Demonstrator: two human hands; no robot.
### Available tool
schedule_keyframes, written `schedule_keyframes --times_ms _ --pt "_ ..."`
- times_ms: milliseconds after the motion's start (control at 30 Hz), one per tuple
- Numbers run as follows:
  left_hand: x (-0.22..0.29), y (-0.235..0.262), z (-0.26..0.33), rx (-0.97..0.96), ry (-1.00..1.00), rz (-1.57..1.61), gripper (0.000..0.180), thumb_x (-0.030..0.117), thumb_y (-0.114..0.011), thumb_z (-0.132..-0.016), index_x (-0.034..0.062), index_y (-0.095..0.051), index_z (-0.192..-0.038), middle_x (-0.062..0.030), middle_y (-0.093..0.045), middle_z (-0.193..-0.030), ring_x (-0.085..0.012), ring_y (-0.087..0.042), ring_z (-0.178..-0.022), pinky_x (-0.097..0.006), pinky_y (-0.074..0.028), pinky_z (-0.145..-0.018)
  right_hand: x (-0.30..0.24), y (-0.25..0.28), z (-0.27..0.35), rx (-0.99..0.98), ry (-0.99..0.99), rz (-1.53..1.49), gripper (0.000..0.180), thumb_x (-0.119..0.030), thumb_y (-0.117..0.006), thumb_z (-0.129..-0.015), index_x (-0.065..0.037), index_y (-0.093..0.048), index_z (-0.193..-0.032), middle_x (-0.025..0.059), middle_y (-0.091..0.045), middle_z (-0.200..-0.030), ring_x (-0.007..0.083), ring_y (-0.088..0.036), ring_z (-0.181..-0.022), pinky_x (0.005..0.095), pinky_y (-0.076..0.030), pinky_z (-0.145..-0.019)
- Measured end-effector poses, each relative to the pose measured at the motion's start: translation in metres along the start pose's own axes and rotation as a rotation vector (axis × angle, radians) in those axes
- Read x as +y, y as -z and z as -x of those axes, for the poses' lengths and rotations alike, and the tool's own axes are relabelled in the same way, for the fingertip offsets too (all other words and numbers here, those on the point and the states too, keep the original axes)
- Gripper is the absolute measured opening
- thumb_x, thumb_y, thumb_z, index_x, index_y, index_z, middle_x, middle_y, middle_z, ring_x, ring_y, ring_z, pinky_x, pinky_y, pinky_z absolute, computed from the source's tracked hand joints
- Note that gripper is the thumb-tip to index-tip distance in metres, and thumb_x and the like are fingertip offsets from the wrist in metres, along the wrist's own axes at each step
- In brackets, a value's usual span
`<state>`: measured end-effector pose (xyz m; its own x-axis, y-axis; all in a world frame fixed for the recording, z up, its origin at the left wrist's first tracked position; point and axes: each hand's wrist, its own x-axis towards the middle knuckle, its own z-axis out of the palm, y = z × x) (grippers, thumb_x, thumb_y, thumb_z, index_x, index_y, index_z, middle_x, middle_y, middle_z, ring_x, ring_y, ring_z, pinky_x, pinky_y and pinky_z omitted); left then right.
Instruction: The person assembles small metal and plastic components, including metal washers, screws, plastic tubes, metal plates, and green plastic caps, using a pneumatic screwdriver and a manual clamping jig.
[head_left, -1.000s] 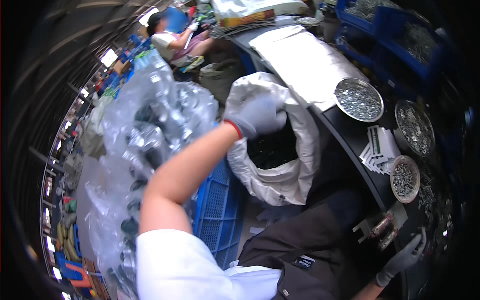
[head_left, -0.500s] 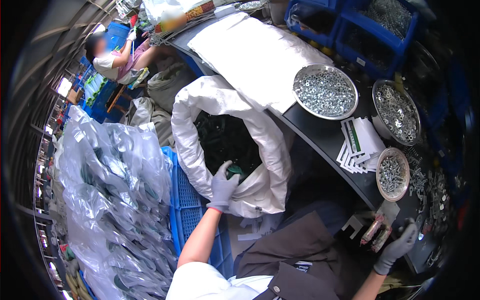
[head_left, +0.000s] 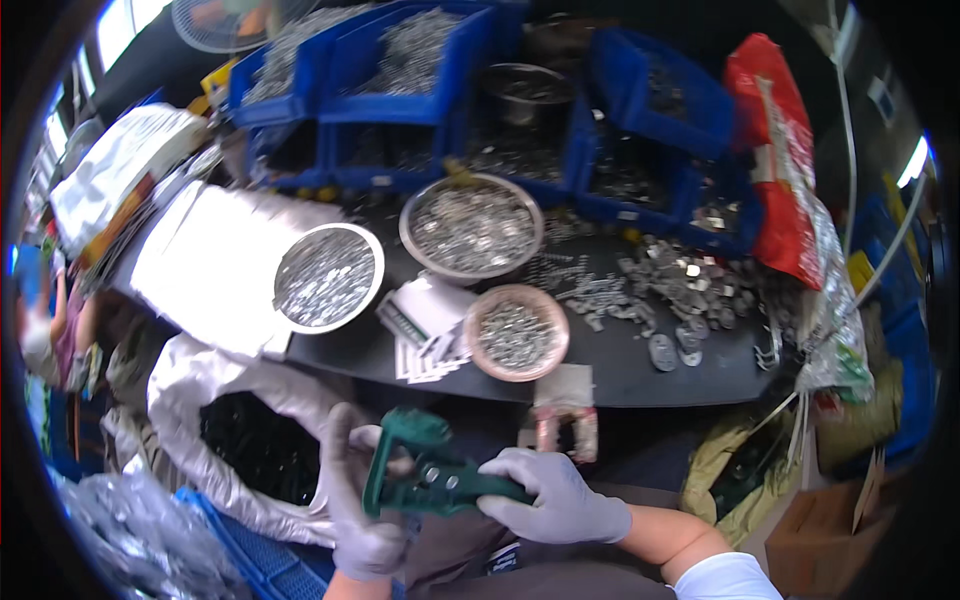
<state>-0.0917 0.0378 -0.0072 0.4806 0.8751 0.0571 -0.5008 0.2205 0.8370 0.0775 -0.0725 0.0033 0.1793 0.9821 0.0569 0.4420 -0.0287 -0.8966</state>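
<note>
In front of my body is a dark green clamp-like part [head_left: 440, 484], with a round pad at its upper end and silver rivets along its side. Closed on its narrow right end is my right hand [head_left: 560, 497], in a grey glove. My left hand [head_left: 362, 500], gloved too and slightly blurred, is at its left upright, with some fingers passing behind the green frame. Left of the hands stands an open white woven sack [head_left: 180, 400] with dark green parts [head_left: 255, 440] inside.
Along the black table [head_left: 450, 390] stand a metal bowl of washers [head_left: 330, 278], a larger metal bowl [head_left: 475, 228], a pink bowl of screws [head_left: 515, 335] and white cards [head_left: 425, 320]. Blue bins [head_left: 390, 110] line the back. A cardboard box [head_left: 825, 530] is at right.
My view has swung right toward the table. My left hand has left the sack with a green part, and my right hand has come from the table's edge to grip it.
</note>
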Motion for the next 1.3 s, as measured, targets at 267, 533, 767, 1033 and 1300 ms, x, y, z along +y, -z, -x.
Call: schedule_keyframes --times_ms 267,533,767,1033,1300 --pt "-0.049 -0.049 -0.009 -0.318 0.137 -0.205 0.062 0.029 -0.063 -0.099 -0.0045 -0.04 -0.146 -0.0088 -0.062 -0.1 -0.0145 -0.058 -0.089 -0.03 -0.049 -0.082 0.019 0.081 -0.005 0.002 -0.15 0.098 0.032 -0.019 -0.078 -0.08 -0.005 -0.071 -0.107 0.0117 -0.069 -0.094 0.0231 -0.069 -0.089 0.0342 -0.053 -0.08" --pt "-0.017 -0.056 -0.036 -0.175 0.21 -0.217 0.068 0.027 -0.057 -0.103 -0.0019 -0.025 -0.156 -0.0103 -0.063 -0.078 -0.0094 -0.052 -0.059 -0.023 -0.043 -0.053 0.123 0.146 -0.123 0.389 -0.159 0.851 0.027 -0.034 -0.065 -0.087 -0.009 -0.073 -0.091 0.0155 -0.069 -0.094 0.0339 -0.065 -0.094 0.0486 -0.047 -0.083" --pt "-0.022 -0.088 -0.061 -0.196 0.091 -0.112 0.058 0.019 -0.05 -0.105 0.0082 -0.028 -0.157 -0.0045 -0.062 -0.102 -0.0054 -0.051 -0.075 -0.02 -0.043 -0.067 0.095 0.148 -0.118 0.436 -0.035 0.812 0.019 -0.027 -0.069 -0.084 -0.008 -0.071 -0.085 0.0132 -0.069 -0.087 0.0282 -0.067 -0.086 0.0423 -0.049 -0.079" --pt "-0.068 -0.156 -0.064 -0.25 0.236 -0.165 0.04 0.004 -0.059 -0.099 0.0048 -0.049 -0.137 -0.0004 -0.058 -0.103 -0.0022 -0.051 -0.077 -0.019 -0.043 -0.065 0.006 0.123 -0.002 0.728 0.198 0.08 0.009 0.005 -0.069 -0.079 -0.003 -0.065 -0.08 0.0043 -0.065 -0.079 0.0145 -0.061 -0.072 0.0283 -0.047 -0.067" --pt "-0.092 -0.198 -0.051 -0.419 -0.011 -0.584 0.039 0.006 -0.067 -0.088 -0.0006 -0.058 -0.125 -0.0094 -0.065 -0.107 -0.014 -0.059 -0.103 -0.03 -0.047 -0.091 0.026 0.143 0.047 0.869 -0.09 -0.222 0.006 0.0 -0.073 -0.081 0.002 -0.068 -0.083 0.0073 -0.066 -0.085 0.0133 -0.061 -0.075 0.0269 -0.048 -0.068"
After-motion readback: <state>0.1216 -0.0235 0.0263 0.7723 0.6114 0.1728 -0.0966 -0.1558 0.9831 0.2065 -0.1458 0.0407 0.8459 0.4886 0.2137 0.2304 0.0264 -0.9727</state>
